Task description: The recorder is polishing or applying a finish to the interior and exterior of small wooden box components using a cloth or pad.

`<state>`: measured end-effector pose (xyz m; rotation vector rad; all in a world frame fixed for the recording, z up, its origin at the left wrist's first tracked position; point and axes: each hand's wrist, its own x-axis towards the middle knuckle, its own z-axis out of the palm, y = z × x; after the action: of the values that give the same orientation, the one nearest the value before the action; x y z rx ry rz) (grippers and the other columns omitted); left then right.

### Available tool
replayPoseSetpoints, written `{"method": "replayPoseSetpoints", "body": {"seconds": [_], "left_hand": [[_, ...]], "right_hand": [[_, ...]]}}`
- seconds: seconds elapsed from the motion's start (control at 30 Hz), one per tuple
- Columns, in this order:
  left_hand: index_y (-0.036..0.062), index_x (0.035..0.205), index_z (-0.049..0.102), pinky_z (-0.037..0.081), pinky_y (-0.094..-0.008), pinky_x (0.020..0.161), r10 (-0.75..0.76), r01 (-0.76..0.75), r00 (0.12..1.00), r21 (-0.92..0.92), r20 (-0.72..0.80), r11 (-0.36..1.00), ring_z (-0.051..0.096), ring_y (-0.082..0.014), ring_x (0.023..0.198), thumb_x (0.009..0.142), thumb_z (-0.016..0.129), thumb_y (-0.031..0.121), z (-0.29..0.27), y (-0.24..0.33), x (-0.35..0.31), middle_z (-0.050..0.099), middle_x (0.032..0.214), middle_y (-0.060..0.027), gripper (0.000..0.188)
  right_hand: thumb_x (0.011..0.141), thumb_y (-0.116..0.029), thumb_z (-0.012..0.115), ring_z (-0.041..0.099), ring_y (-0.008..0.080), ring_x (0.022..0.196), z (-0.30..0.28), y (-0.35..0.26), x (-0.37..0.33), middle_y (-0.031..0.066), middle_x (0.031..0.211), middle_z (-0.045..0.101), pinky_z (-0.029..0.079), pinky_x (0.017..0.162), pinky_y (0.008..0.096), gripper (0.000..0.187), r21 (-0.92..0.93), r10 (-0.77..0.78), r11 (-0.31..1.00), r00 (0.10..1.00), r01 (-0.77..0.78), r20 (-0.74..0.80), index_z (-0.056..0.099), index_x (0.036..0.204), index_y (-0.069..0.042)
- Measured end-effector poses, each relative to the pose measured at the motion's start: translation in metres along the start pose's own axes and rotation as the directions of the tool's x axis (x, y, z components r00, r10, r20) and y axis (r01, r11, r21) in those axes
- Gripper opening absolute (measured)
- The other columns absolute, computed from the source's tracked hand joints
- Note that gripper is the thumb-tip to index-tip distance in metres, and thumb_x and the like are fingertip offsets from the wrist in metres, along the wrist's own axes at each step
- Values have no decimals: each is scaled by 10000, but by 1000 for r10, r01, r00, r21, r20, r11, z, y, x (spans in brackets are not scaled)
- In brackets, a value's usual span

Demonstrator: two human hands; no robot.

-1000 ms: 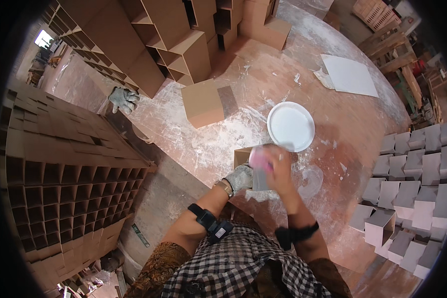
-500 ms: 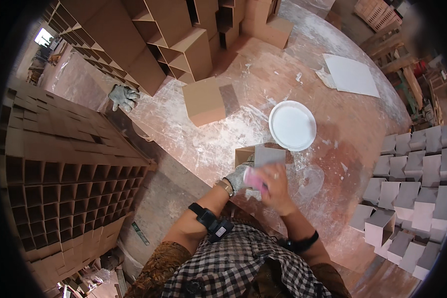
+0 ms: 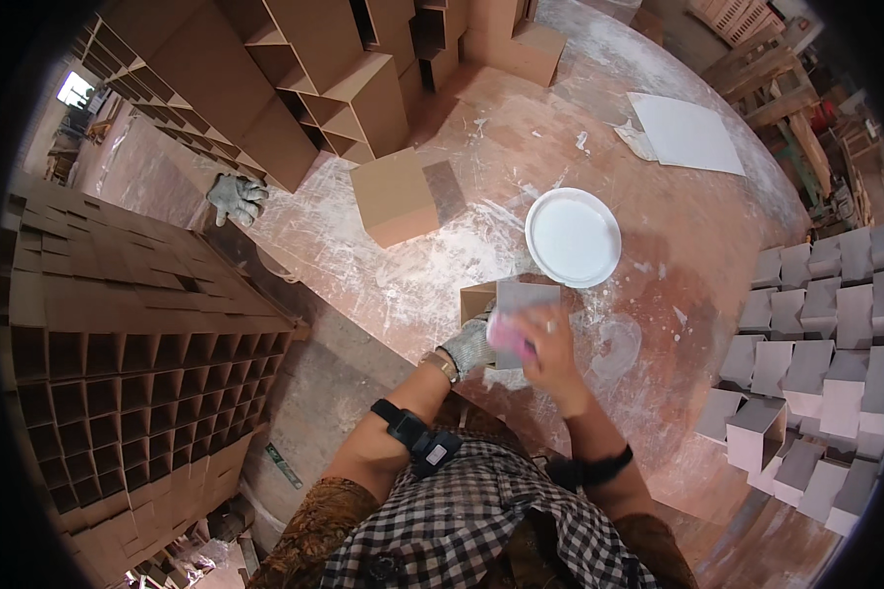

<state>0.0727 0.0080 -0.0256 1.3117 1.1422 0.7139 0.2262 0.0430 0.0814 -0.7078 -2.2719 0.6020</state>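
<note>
A small cardboard box [image 3: 476, 302] with a grey-coated face [image 3: 528, 294] stands at the near edge of the worktable in front of me. My left hand [image 3: 469, 344], in a grey knit glove, grips the box at its left side; its fingertips are partly hidden by the box and my other hand. My bare right hand [image 3: 552, 353] is closed round a pink sponge-like pad [image 3: 507, 336], held against or just over the coated face. Motion blurs the pad, so its exact kind is unclear. Beyond the box sits a round white tub or lid [image 3: 573, 238].
A brown box [image 3: 395, 196] lies farther off, with stacked open cartons [image 3: 359, 108] behind it. A spare glove [image 3: 237, 199] rests at the table's left edge. Divided cartons [image 3: 128, 393] are piled left; white-grey boxes [image 3: 805, 363] fill the right. A white sheet [image 3: 688, 134] lies far right.
My right hand and the pink pad have shifted slightly right and down across the box's coated face. My left hand keeps its hold. The whole view has tilted a little.
</note>
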Motion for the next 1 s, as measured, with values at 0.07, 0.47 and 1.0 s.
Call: {"method": "replayPoseSetpoints", "body": {"seconds": [0.07, 0.47, 1.0], "left_hand": [[48, 1285, 501, 356, -360, 1046, 20, -20, 1000, 51, -16, 999, 440, -328, 1236, 853, 585, 225, -2, 8, 0, 484, 1320, -195, 474], [51, 1398, 373, 259, -375, 1118, -108, 80, 991, 313, 73, 946, 322, -349, 1337, 848, 602, 313, -5, 20, 1, 352, 1430, -223, 650], [86, 1304, 512, 330, -389, 1075, 41, -145, 984, 637, 175, 757, 431, -320, 1272, 807, 611, 294, -10, 31, -12, 524, 1309, -167, 548]], "right_hand": [[772, -136, 551, 520, 335, 867, -10, -16, -31, 126, 996, 613, 408, 763, 426, 308, 57, 21, 998, 1000, -22, 24, 643, 1065, -106], [749, -17, 540, 548, 348, 947, -7, 62, 24, 166, 984, 599, 433, 809, 433, 333, 76, 118, 991, 982, -108, -145, 626, 1069, -50], [747, -62, 607, 547, 347, 926, -17, 21, 40, 137, 1004, 612, 414, 823, 419, 339, 42, 35, 999, 984, -28, -177, 618, 1085, -36]]}}
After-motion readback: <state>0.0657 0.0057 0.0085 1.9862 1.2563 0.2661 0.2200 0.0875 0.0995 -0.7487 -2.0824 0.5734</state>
